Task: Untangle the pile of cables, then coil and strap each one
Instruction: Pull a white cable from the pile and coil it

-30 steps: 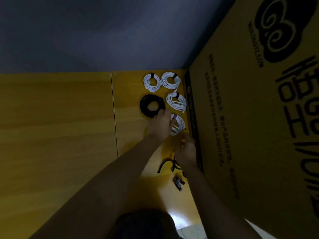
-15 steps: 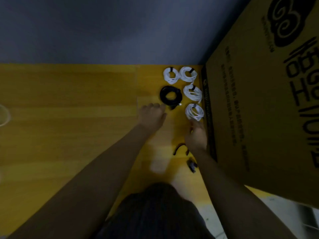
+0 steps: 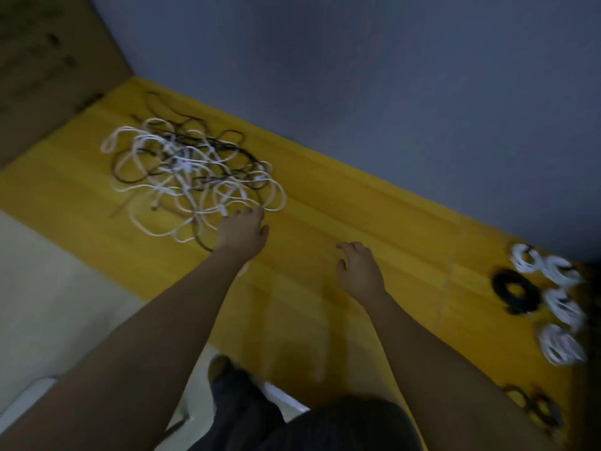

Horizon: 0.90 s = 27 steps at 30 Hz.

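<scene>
Both hands have left the row of finished coils, and the view has swung left to the tangled pile of cables [image 3: 192, 177], which was out of sight half a second ago. That pile lies on the yellow tabletop [image 3: 325, 203] at its far left, white and black strands looped through one another. The left hand [image 3: 242, 232] reaches its near edge, fingers relaxed and spread, the tips touching or just short of a white loop; it grasps nothing yet. The right hand [image 3: 359, 271] hovers over bare tabletop, well apart from the pile, loosely released and empty. The strapped white coils [image 3: 553, 288] and the black coil [image 3: 517, 292] sit at the far right, blurred.

The step in hand looks like picking the next cable out. It would go best by finding a free end or plug first, rather than tugging a middle loop, which would likely tighten the knot. One hand could pin the rest of the pile down while the other feeds the chosen strand out slowly, following it loop by loop.
</scene>
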### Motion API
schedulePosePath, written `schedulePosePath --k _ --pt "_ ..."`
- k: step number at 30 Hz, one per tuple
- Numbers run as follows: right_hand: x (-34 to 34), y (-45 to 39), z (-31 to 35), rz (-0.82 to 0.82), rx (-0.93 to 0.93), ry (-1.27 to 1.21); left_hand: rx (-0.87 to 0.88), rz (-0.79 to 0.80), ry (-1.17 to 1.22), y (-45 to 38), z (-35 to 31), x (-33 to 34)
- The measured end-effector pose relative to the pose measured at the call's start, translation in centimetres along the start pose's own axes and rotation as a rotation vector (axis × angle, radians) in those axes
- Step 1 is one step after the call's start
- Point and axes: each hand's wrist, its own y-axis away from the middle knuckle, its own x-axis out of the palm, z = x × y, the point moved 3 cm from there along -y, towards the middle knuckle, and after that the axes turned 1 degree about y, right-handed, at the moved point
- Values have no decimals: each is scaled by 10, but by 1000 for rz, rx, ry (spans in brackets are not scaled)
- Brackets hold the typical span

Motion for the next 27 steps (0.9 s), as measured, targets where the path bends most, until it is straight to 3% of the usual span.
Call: schedulePosePath --k 6,12,16,22,27 --pt "83 -43 146 161 -85 110 -84 129 -9 22 157 2" --pt "142 -51 184 397 142 134 -103 194 18 38 234 31" --pt "153 -57 182 214 145 125 -78 233 -4 29 251 49" --pt "130 -71 200 -88 -49 -111 43 222 18 -7 236 52" --pt "101 -83 215 -248 -244 -64 338 230 175 -43 192 38"
